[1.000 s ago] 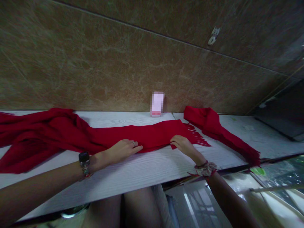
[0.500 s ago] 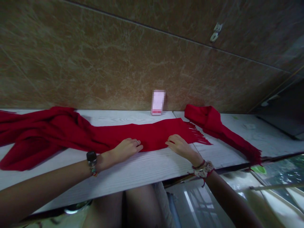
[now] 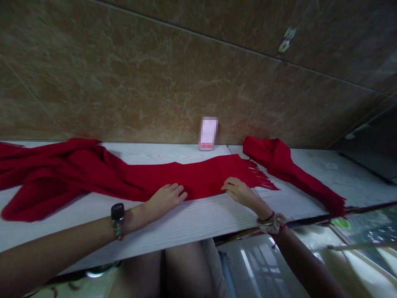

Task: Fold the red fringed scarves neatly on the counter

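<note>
While the soft red scarf [image 3: 198,176] lies long and flat on the white wood-grain table [image 3: 198,221], the left hand [image 3: 166,198] rests open on its near edge. The right hand [image 3: 238,190] touches it beside the fringe with fingers bent; whether it grips, I cannot tell. The near table strip gives free room.

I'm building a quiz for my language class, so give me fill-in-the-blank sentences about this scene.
The left hand and right hand touch a scarf coloured ___.
A watch sits on the ___ wrist.
The scarf's fringed end lies nearest the ___ hand.
Missing words: red; left; right.
</note>
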A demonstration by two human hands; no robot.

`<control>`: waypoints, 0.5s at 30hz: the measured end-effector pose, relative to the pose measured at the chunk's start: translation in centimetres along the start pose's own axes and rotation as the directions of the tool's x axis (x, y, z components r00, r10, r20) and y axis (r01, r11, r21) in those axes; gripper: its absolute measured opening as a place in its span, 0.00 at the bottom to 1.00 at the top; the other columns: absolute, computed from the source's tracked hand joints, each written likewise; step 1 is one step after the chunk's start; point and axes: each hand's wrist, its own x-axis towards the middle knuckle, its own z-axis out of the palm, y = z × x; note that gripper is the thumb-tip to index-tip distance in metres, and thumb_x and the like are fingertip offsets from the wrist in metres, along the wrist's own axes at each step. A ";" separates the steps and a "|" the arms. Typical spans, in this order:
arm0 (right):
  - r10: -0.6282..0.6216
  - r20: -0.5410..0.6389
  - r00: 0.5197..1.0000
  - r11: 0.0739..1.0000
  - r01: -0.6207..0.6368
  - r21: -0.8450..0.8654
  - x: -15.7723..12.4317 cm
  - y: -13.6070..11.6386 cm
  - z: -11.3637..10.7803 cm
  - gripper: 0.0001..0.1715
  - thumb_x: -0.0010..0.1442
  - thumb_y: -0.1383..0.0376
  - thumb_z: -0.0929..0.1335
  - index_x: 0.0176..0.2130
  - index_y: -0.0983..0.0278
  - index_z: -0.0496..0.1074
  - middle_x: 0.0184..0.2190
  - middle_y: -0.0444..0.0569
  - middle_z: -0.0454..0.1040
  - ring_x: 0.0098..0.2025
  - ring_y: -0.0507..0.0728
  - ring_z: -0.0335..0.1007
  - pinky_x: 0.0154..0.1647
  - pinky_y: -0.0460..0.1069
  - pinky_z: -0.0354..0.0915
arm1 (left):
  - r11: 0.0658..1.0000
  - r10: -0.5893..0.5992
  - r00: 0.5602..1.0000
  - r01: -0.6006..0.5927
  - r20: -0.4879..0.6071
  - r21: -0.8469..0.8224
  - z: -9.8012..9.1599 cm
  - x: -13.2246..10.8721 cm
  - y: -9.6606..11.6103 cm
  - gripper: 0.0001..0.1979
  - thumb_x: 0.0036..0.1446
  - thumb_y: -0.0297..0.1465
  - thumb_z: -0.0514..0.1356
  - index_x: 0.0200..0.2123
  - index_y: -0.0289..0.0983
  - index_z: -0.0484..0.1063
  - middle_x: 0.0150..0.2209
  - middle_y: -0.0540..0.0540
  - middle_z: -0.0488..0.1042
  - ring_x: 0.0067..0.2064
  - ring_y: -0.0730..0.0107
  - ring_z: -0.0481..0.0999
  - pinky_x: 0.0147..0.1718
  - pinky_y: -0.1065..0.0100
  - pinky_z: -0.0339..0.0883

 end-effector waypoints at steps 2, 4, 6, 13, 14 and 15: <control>-0.009 0.049 0.999 0.999 0.011 -0.033 0.1 -0.3 0.0 0.12 0.56 0.76 0.61 0.30 0.65 0.72 0.28 0.49 0.71 0.32 0.53 0.65 0.34 0.48 0.64 | 1.000 0.023 1.000 -0.023 -0.005 0.003 0.2 -0.4 0.1 0.09 0.54 0.19 0.55 0.37 0.34 0.70 0.38 0.41 0.71 0.41 0.65 0.72 0.39 0.65 0.67; -0.011 0.069 0.998 0.998 0.015 -0.056 0.2 -0.6 0.1 0.10 0.56 0.75 0.62 0.31 0.65 0.72 0.28 0.49 0.71 0.32 0.54 0.65 0.35 0.49 0.64 | 1.000 0.012 1.000 -0.012 -0.014 0.000 0.0 -0.4 0.1 0.08 0.54 0.19 0.54 0.36 0.33 0.70 0.36 0.41 0.71 0.41 0.64 0.72 0.39 0.65 0.67; -0.016 0.053 0.998 0.997 0.020 -0.075 0.4 -0.8 0.1 0.08 0.56 0.72 0.63 0.33 0.65 0.72 0.30 0.50 0.71 0.34 0.54 0.66 0.36 0.49 0.64 | 1.000 -0.027 0.999 0.027 -0.032 0.000 -0.2 -0.2 0.1 0.08 0.55 0.20 0.54 0.36 0.33 0.69 0.36 0.41 0.71 0.41 0.63 0.72 0.38 0.64 0.67; -0.175 -0.020 0.984 0.960 0.167 -0.224 1.0 -1.5 0.5 0.14 0.60 0.72 0.60 0.31 0.66 0.72 0.28 0.50 0.71 0.32 0.53 0.64 0.34 0.49 0.61 | 1.000 -0.012 0.995 0.013 -0.099 0.007 0.3 0.2 0.1 0.05 0.54 0.21 0.55 0.32 0.34 0.69 0.32 0.44 0.71 0.38 0.66 0.72 0.36 0.66 0.66; -0.173 -0.046 0.984 0.959 0.158 -0.237 1.0 -1.6 0.6 0.14 0.60 0.72 0.59 0.30 0.66 0.72 0.26 0.50 0.70 0.31 0.53 0.63 0.32 0.49 0.61 | 1.000 -0.019 0.994 0.021 -0.108 0.012 0.3 0.2 0.0 0.05 0.54 0.21 0.56 0.31 0.33 0.69 0.31 0.44 0.71 0.37 0.65 0.72 0.36 0.66 0.66; -0.163 -0.077 0.984 0.959 0.139 -0.246 0.9 -1.6 0.6 0.15 0.60 0.72 0.59 0.28 0.66 0.72 0.25 0.49 0.70 0.29 0.53 0.63 0.31 0.49 0.60 | 0.999 -0.033 0.993 0.034 -0.117 0.015 0.3 0.3 0.0 0.05 0.53 0.20 0.56 0.31 0.33 0.69 0.31 0.43 0.71 0.38 0.65 0.71 0.36 0.66 0.66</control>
